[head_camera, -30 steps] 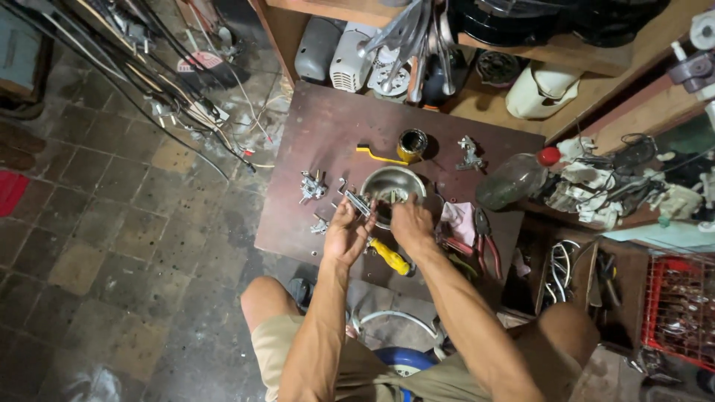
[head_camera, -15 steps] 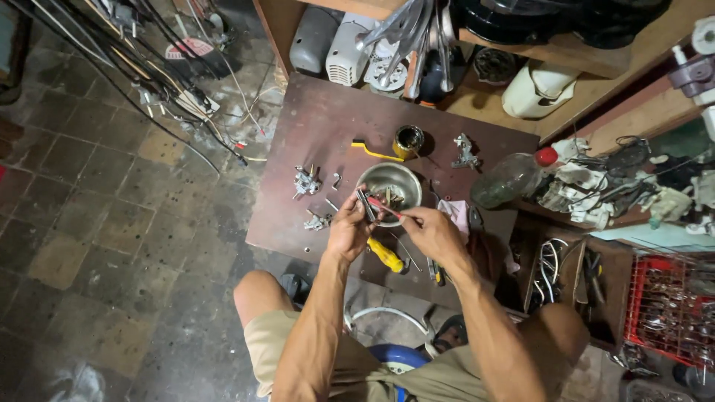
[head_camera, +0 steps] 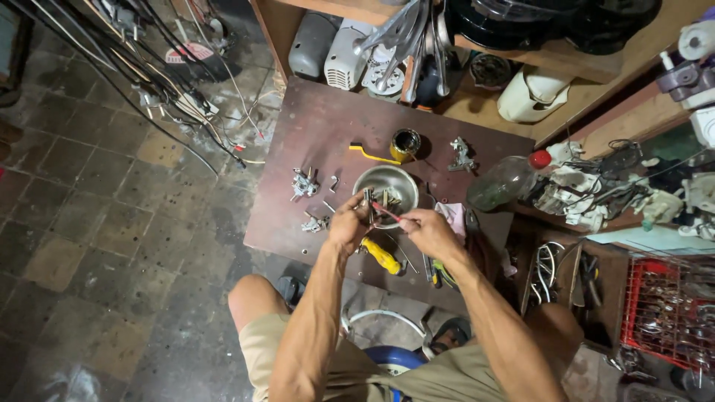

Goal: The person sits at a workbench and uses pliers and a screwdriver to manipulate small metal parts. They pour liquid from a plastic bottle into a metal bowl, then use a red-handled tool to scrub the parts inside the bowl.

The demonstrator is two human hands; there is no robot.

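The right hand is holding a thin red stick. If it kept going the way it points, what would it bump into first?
The right hand aims its red tool up-left at the small metal part in the left hand. It would likely meet that first; the bowl lies beyond. Depth is unclear.

Both forearms stretched forward, bare, converging. Left hand curled in a pinch, knuckles up. Right hand close beside it, fingers closed, thumb pressed against forefinger.
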